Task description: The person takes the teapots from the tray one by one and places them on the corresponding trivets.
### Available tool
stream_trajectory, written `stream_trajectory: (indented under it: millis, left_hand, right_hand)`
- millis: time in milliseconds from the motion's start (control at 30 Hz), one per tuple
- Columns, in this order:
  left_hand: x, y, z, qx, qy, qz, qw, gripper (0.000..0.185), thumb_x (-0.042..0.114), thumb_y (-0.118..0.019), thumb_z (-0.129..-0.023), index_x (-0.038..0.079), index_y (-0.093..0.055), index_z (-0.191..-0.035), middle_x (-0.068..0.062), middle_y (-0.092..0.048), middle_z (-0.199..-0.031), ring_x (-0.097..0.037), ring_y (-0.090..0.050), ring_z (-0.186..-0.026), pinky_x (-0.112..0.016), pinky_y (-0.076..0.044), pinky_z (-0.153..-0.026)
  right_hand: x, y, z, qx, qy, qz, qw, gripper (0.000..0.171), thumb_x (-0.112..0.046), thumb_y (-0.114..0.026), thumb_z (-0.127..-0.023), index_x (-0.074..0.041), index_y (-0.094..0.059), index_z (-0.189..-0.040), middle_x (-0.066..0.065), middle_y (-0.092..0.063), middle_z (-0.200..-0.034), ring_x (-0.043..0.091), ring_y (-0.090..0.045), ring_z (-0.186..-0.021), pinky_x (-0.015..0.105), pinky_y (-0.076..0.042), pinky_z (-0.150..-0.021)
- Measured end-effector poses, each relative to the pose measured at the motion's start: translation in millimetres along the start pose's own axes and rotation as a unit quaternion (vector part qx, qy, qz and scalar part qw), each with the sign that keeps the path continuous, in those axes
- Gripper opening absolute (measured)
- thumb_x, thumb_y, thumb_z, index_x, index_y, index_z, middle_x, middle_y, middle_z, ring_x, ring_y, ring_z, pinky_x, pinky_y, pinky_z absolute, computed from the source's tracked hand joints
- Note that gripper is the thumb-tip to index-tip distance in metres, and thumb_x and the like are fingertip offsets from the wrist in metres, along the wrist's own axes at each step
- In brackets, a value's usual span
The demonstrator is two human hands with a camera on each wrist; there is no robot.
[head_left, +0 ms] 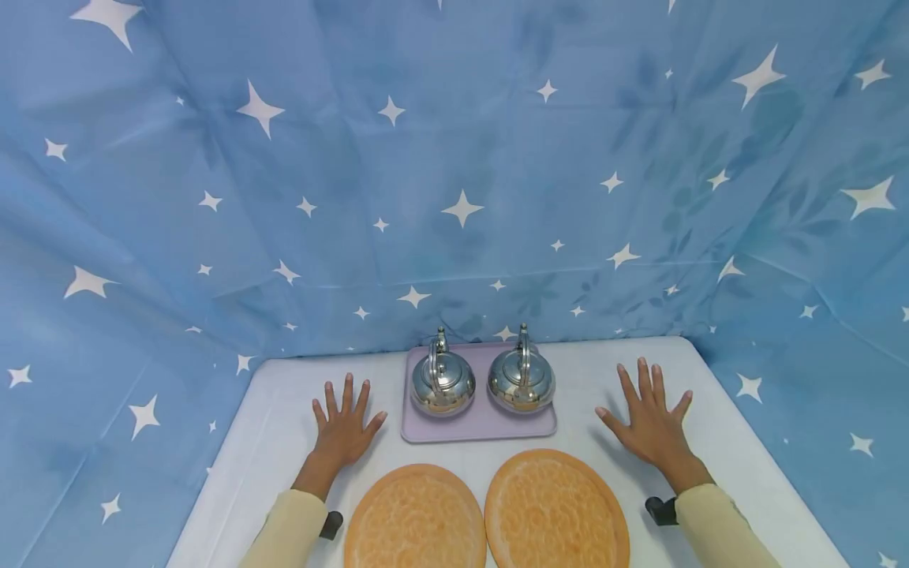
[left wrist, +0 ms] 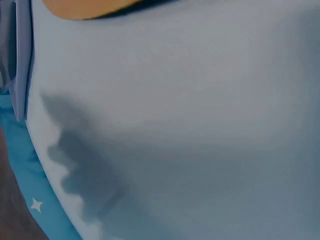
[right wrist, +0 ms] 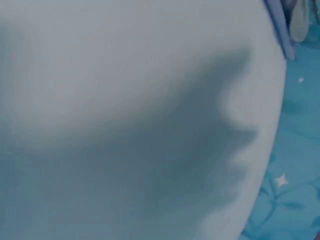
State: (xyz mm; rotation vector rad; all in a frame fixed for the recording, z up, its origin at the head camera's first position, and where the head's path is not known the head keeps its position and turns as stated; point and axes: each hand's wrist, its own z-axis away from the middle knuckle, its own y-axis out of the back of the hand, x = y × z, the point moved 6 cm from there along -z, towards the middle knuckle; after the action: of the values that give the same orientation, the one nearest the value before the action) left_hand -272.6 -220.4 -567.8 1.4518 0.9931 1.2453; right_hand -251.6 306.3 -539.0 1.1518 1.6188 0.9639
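My left hand [head_left: 344,432], its fingers spread, is left of a lilac tray [head_left: 477,430] and holds nothing. On the other side, my right hand [head_left: 652,427] is also spread and bare, farther from the tray. Two shiny metal teapots [head_left: 443,385] with arched handles stand side by side on the tray; the right teapot [head_left: 521,382] has its spout toward the back. Nearer the front, two round golden discs patterned like flatbread, a left disc [head_left: 417,521] and a right disc [head_left: 557,513], lie edge to edge. Both wrist views show mostly hand shadows on the table.
The white table [head_left: 248,450] has rounded far corners. Blue cloth [head_left: 461,158] with white stars hangs behind it and along both sides. Dark wrist mounts [head_left: 662,511] stick out inward below the hands. Part of the tray [left wrist: 24,60] edges into the left wrist view.
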Motion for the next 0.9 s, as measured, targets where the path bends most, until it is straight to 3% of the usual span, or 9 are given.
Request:
stream_trajectory:
  millis: [133, 267, 400, 533, 667, 733, 900]
  left_hand:
    - [8.0, -2.3, -6.7, -0.022, -0.005, 0.037, 0.999, 0.073, 0.05, -0.043, -0.1, 0.003, -0.027, -0.152, -0.027, -0.011, -0.157, -0.052, 0.0, -0.14, -0.07, 0.004, -0.107]
    - [21.4, 1.7, -13.6, 0.0, 0.0, 0.163, 0.9867, 0.057, 0.029, -0.055, -0.099, -0.006, -0.042, -0.141, -0.03, -0.042, -0.142, -0.048, -0.033, -0.134, -0.059, -0.025, -0.109]
    - [32.8, 2.9, -21.4, 0.027, 0.036, 0.293, 0.955, 0.044, 0.016, -0.061, -0.095, -0.007, -0.053, -0.131, -0.026, -0.059, -0.124, -0.041, -0.057, -0.114, -0.048, -0.048, -0.095]
    - [40.6, -5.7, -28.2, 0.007, 0.088, 0.386, 0.9184, 0.041, 0.013, -0.062, -0.093, -0.004, -0.056, -0.13, -0.023, -0.061, -0.121, -0.037, -0.061, -0.108, -0.041, -0.054, -0.085]
    - [46.0, -13.4, -30.1, -0.023, 0.122, 0.429, 0.8947, 0.042, 0.011, -0.061, -0.092, -0.005, -0.055, -0.13, -0.022, -0.059, -0.123, -0.035, -0.06, -0.109, -0.037, -0.055, -0.082]
    - [46.9, -15.2, -29.3, -0.029, 0.137, 0.434, 0.8901, 0.042, 0.01, -0.061, -0.091, -0.004, -0.055, -0.13, -0.022, -0.058, -0.123, -0.035, -0.06, -0.108, -0.036, -0.055, -0.082]
    - [48.5, -16.7, -28.3, -0.028, 0.144, 0.425, 0.8934, 0.042, 0.004, -0.061, -0.089, -0.004, -0.055, -0.13, -0.021, -0.059, -0.121, -0.034, -0.06, -0.108, -0.035, -0.055, -0.082]
  right_hand:
    - [-18, 14, -9, 0.034, 0.02, -0.054, 0.998, 0.091, -0.053, -0.058, -0.09, -0.01, -0.013, -0.156, 0.023, 0.003, -0.159, 0.034, 0.016, -0.144, 0.07, 0.016, -0.103]
    - [-40, 32, -22, 0.062, 0.027, -0.159, 0.985, 0.083, -0.036, -0.061, -0.093, -0.005, -0.016, -0.155, 0.022, 0.001, -0.16, 0.037, 0.007, -0.145, 0.067, -0.002, -0.109]
    - [-63, 47, -33, 0.075, 0.009, -0.255, 0.964, 0.073, -0.027, -0.058, -0.097, -0.004, -0.02, -0.154, 0.02, -0.007, -0.16, 0.039, -0.006, -0.145, 0.067, -0.014, -0.108]
    - [-90, 63, -43, 0.095, 0.002, -0.323, 0.941, 0.057, -0.021, -0.055, -0.099, 0.002, -0.034, -0.147, 0.022, -0.032, -0.152, 0.039, -0.027, -0.14, 0.057, -0.025, -0.11]
    - [-120, 71, -48, 0.099, 0.014, -0.391, 0.915, 0.043, -0.015, -0.053, -0.1, 0.005, -0.047, -0.137, 0.021, -0.05, -0.139, 0.034, -0.043, -0.132, 0.042, -0.034, -0.109]
    - [-135, 72, -48, 0.091, 0.028, -0.428, 0.899, 0.038, -0.013, -0.053, -0.1, 0.005, -0.051, -0.134, 0.019, -0.053, -0.135, 0.032, -0.047, -0.128, 0.037, -0.036, -0.107]
    - [-177, 83, -42, 0.074, 0.081, -0.476, 0.873, 0.033, -0.002, -0.053, -0.098, 0.01, -0.053, -0.129, 0.025, -0.056, -0.129, 0.037, -0.052, -0.122, 0.042, -0.042, -0.101]
